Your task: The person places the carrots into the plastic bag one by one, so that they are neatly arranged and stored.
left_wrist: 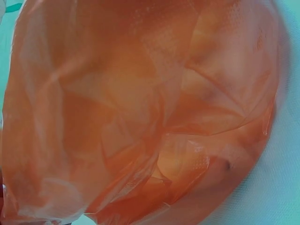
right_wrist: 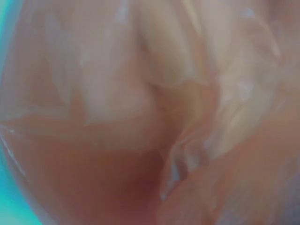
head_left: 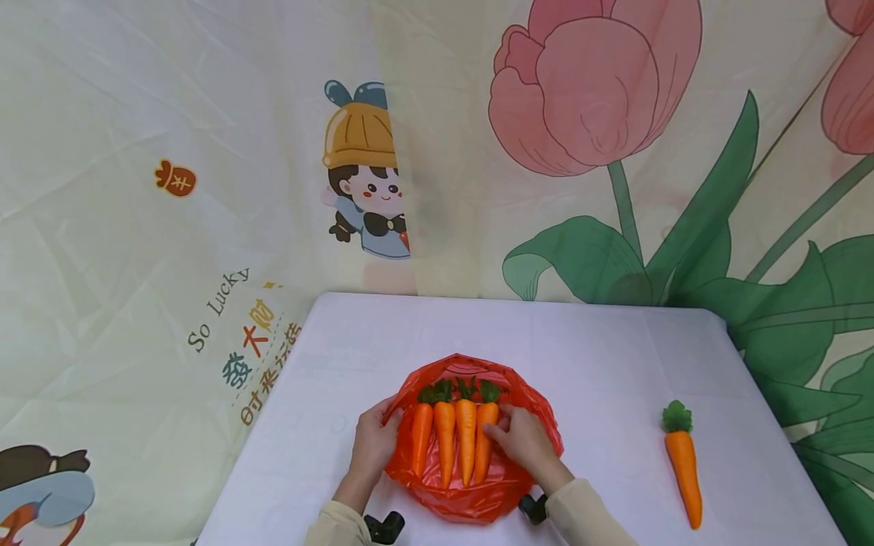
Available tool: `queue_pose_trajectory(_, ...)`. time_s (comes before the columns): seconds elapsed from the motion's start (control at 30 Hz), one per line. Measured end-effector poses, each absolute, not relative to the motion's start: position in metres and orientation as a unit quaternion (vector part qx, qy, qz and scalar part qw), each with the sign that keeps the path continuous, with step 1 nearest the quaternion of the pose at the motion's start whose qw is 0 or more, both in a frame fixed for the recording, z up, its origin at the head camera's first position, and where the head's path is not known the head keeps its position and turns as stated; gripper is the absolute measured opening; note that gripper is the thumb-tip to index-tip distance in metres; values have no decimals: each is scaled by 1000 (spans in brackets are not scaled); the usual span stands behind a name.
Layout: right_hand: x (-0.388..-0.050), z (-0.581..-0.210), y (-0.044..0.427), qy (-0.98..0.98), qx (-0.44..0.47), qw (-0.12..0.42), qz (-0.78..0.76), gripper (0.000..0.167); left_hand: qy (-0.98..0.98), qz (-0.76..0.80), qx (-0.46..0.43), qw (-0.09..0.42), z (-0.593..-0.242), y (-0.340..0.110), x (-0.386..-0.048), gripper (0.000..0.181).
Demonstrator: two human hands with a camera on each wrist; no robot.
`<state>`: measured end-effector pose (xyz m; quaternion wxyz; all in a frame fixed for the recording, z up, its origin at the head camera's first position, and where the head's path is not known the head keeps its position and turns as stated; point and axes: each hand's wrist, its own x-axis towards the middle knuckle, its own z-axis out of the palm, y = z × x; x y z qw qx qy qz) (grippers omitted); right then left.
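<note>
A red plastic bag (head_left: 471, 502) lies spread on the table, its rim around several orange carrots (head_left: 445, 440) lined up side by side with their green tops away from the person. The left hand (head_left: 375, 444) pinches the bag's left edge. Over the bag's right side, the right hand (head_left: 526, 440) has its thumb and fingers at the rightmost carrot (head_left: 485, 444). Crumpled red plastic (left_wrist: 117, 103) fills most of the left wrist view, and blurred plastic (right_wrist: 93, 178) covers the right wrist view; neither shows the fingers clearly.
A single carrot (head_left: 683, 478) with a green top lies on the white table (head_left: 601, 356), well to the right of the bag. Behind the table hangs a printed cloth (head_left: 437, 152) with tulips and cartoon figures. Black wrist devices show below both hands.
</note>
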<state>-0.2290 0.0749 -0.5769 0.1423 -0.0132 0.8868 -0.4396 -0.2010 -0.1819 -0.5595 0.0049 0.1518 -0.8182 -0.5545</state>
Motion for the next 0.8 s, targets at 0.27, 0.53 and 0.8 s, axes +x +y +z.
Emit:
queue_pose_trajectory(0.27, -218, -546, 78, 922, -87, 68, -370, 67, -819, -553, 151, 5, -558, -182, -201, 37)
queue_pose_trajectory(0.53, -195, -507, 101, 928, -138, -26, -346, 69, -820, -552, 152, 10, -557, -183, -202, 37)
queue_pose_trajectory(0.8, -177, -491, 148, 944, -89, -86, -306, 68, -818, -554, 153, 6, -555, -184, -200, 37)
